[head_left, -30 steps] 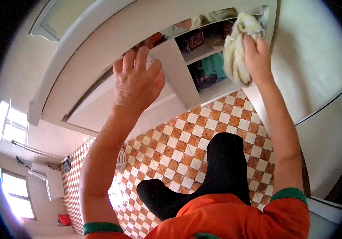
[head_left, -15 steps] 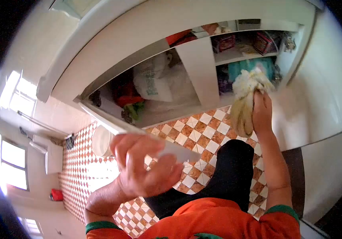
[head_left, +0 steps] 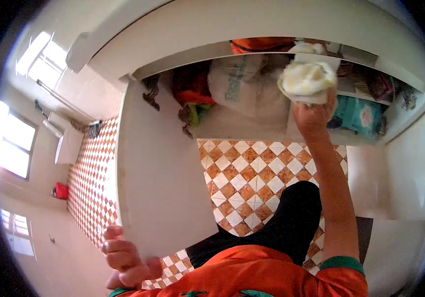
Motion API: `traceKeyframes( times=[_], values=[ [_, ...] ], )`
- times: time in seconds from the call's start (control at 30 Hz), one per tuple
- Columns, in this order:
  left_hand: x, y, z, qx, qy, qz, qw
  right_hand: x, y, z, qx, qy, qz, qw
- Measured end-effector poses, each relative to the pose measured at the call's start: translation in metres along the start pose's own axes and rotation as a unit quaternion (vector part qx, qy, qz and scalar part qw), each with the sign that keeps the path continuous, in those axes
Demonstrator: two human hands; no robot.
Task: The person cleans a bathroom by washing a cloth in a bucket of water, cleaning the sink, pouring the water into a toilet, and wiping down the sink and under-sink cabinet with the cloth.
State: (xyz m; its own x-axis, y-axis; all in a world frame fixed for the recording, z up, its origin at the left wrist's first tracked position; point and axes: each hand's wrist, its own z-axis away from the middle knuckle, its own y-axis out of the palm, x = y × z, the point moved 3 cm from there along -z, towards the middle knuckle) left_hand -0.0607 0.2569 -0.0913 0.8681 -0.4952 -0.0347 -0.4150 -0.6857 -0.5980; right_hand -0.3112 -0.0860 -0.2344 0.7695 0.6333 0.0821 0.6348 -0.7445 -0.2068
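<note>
A bunched white-and-yellowish cloth [head_left: 307, 79] is gripped in my right hand [head_left: 315, 116], held up in front of the cabinet's middle post, near its upper edge. The motion blurs it, so I cannot tell whether it touches the panel. My left hand [head_left: 128, 260] has its fingers curled round the lower outer edge of the white cabinet door [head_left: 165, 168], which is swung wide on the left.
Inside the cabinet lie a white printed sack [head_left: 234, 84], red cloth [head_left: 192, 86] and a teal package [head_left: 361, 116]. Checkered tiles [head_left: 257, 173] cover the floor below my knees. A red object [head_left: 61, 191] sits far left.
My left hand has moved down and left, and the door is swung wider. My right hand has lifted the cloth up and slightly left, away from the right-hand compartment.
</note>
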Motion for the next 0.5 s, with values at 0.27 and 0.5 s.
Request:
traceKeyframes(
  times=[0.27,0.5],
  values=[
    [0.041,-0.042,0.060,-0.135,-0.133,-0.004,0.982,0.005,-0.014,0.082,0.225,-0.032,0.106,0.968],
    [0.080,-0.059,0.086,-0.203,-0.211,0.021,0.956,0.035,-0.037,0.078,0.269,0.065,-0.072,0.958]
  ],
)
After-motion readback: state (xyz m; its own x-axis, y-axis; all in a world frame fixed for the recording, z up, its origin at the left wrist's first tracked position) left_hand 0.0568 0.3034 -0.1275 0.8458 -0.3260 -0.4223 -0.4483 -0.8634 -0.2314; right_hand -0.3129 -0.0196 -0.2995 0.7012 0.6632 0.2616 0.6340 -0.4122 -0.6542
